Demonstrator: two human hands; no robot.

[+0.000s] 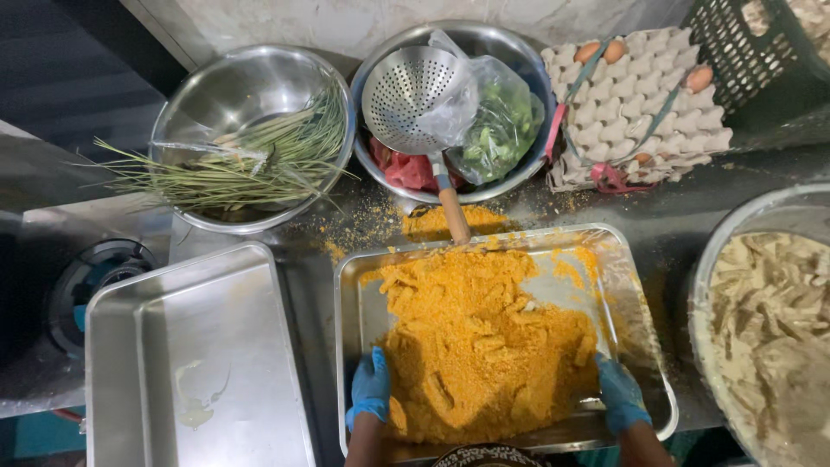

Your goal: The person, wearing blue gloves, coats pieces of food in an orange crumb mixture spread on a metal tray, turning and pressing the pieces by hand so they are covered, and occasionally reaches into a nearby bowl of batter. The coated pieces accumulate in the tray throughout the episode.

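Counter: you look down on a dark, crumb-dusted counter [674, 225] against a pale wall.
Tray: the metal tray [627, 285] of orange crumbs [475, 337] sits right in front of you.
Room: an empty tray [207, 346] lies just left, a big bowl of pale strips [769, 320] just right, bowls and an egg carton [635, 104] behind.
Left hand: your blue-gloved left hand [371, 387] presses the pile's left side, fingers curled on crumbs.
Right hand: your right hand [619, 393] cups the right side, fingers bent.

A loose heap of orange breadcrumbs [484, 346] with coated strips buried in it fills the shallow rectangular steel tray [635, 320], thickest toward its near edge.
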